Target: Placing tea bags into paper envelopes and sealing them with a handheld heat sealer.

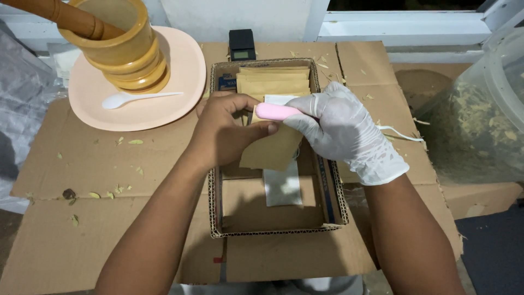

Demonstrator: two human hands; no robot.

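— Where's the pouch?

— I see the brown paper pouch [275, 150] over the shallow cardboard tray [334, 205], pinched by the bare left hand [226, 134]. The gloved right hand [341, 128] is clenched round a pink tool [277, 112] at the pouch's top.

— Around it?

— More brown pouches [273, 79] stacked in the tray's far end; a white spoon [136, 98] and wooden mortar [128, 46] on the pink plate [180, 82] to the left.
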